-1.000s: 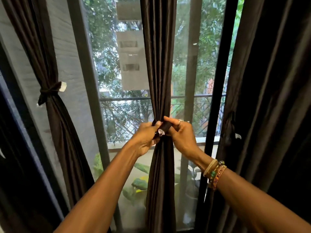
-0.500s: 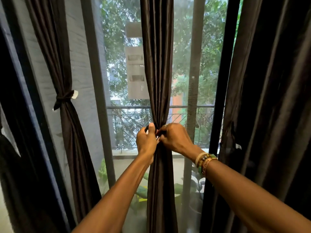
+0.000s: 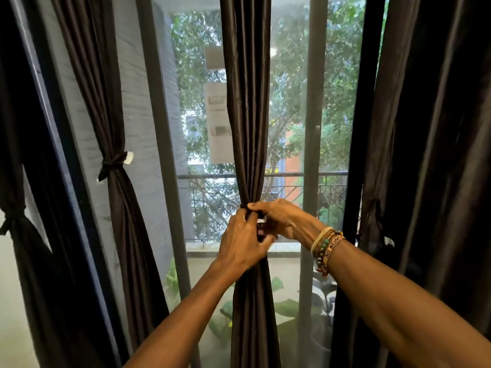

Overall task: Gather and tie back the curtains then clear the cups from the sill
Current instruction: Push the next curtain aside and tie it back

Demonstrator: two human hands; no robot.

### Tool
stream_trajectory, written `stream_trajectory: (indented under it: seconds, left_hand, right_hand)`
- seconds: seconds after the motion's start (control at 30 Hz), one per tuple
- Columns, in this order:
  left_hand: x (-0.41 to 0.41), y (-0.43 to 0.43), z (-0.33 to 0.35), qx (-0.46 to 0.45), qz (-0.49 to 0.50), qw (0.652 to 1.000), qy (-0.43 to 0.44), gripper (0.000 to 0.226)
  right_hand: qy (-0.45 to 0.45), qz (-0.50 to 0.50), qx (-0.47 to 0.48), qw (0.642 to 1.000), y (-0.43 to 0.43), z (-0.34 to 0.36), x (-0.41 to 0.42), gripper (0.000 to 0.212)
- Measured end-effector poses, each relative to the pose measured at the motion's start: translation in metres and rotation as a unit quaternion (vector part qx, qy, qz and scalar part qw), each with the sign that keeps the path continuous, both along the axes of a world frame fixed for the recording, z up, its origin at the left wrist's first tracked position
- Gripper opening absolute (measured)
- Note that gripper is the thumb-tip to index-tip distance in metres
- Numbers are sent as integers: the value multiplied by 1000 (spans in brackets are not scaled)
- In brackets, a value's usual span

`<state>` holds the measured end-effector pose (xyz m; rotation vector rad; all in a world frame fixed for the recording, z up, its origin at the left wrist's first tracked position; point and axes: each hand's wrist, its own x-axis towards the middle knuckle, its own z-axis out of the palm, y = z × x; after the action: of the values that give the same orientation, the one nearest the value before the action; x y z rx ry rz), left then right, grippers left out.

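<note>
A dark brown curtain (image 3: 245, 102) hangs gathered in the middle of the window. My left hand (image 3: 240, 243) and my right hand (image 3: 283, 219) meet at its waist, both gripping the dark tie-back band (image 3: 259, 220) with a white tag wrapped round the bunched cloth. The band is mostly hidden under my fingers. A second curtain (image 3: 106, 102) on the left is bound by its own tie-back (image 3: 114, 163). A third tied curtain (image 3: 16, 216) hangs at the far left edge. No cups or sill show.
A wide loose dark curtain (image 3: 425, 155) fills the right side. Grey window frame posts (image 3: 164, 155) stand either side of the middle curtain. Outside are a balcony railing (image 3: 305, 175), potted plant leaves (image 3: 287, 306) and trees.
The view has drifted left and slightly down. My hands have shifted a little right and closed tighter over the band, the left hand now crossing in front of the curtain.
</note>
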<state>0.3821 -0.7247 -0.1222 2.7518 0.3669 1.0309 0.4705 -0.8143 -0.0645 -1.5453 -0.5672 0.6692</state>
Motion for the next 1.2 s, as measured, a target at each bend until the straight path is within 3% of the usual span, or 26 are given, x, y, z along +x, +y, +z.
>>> stream_trajectory:
  seconds: [0.07, 0.2, 0.4, 0.47, 0.57, 0.7, 0.8, 0.87, 0.97, 1.07, 1.1, 1.2]
  left_hand:
    - [-2, 1, -3, 5, 10, 1000, 6, 60]
    - [-6, 4, 3, 44, 11, 996, -76, 24]
    - [-11, 13, 17, -67, -5, 987, -145, 18]
    - [-10, 23, 19, -94, 3, 985, -142, 14]
    - [-5, 34, 23, -43, -16, 993, -111, 6]
    - [3, 42, 30, -42, -59, 993, -88, 8]
    - [4, 45, 33, -30, -72, 993, -92, 9]
    - [6, 41, 36, -94, -82, 983, -134, 7]
    - [8, 31, 42, -326, -111, 917, -201, 21]
    - [6, 34, 39, -473, -200, 835, -199, 38]
    - [4, 36, 36, -479, -220, 829, -187, 41]
    - [2, 41, 22, -339, -162, 918, -130, 34]
  right_hand:
    - [-11, 23, -26, 999, 0, 2, 0, 40]
    - [-78, 43, -72, 993, -3, 6, 2, 31]
    - [-151, 37, -119, 981, -11, 20, 2, 33]
    - [-199, 27, -137, 970, -11, 23, 5, 30]
    - [-247, 30, -143, 958, -9, 24, 6, 25]
    - [-368, 48, -220, 902, -6, 22, 1, 14]
    - [-455, 53, -273, 846, -8, 25, -8, 20]
    - [-496, 61, -315, 807, -15, 30, -19, 26]
    - [-565, 54, -271, 778, -15, 21, -16, 33]
    - [-566, 21, -213, 796, -9, 7, 5, 27]
    - [-552, 16, -190, 812, -13, 8, 6, 26]
    - [-523, -2, -144, 840, -17, 7, 10, 32]
